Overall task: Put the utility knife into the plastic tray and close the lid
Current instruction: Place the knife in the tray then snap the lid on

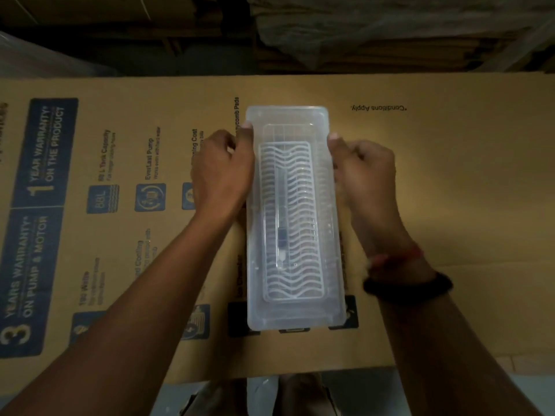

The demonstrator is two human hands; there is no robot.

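Clear plastic tray [336, 250], lid [289, 114] on, holds the utility knife [281, 235].

Storeroom/warehouse: flattened appliance carton [420, 205] as worktop, stacked cardboard [390, 34] behind.

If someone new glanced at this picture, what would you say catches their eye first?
The clear plastic tray in the middle, lying lengthwise on printed cardboard, with its lid on and the utility knife showing faintly through the wavy grid. Next, the left hand and right hand pressing its two long sides near the far end. The right wrist wears a black band.
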